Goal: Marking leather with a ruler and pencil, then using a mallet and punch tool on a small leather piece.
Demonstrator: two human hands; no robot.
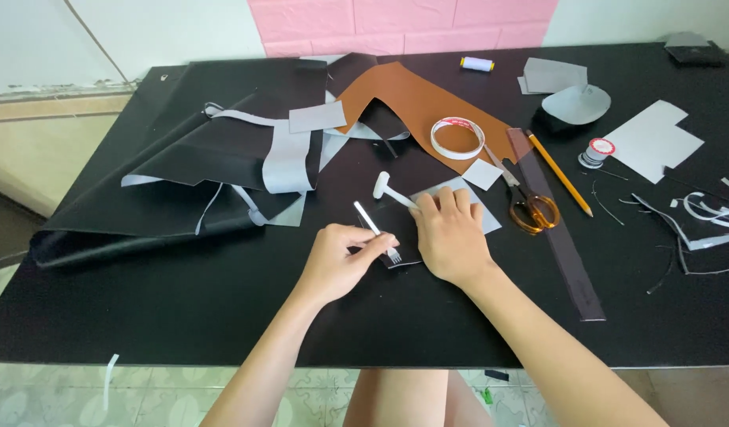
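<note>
Both forearms reach forward; the left hand (340,257) is curled in a pinch, the right hand (451,237) pressed flat, palm down.

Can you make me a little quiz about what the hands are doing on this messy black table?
1. True or false: the left hand holds a pronged metal punch.
2. What does the right hand press flat? A) the tape roll B) a small black piece C) the pencil
3. Which tool with orange handles lies just right of the right hand?

Key:
1. True; its grip is closed round the punch.
2. B, the small black piece.
3. The scissors, beside the pencil and tape roll.
</note>
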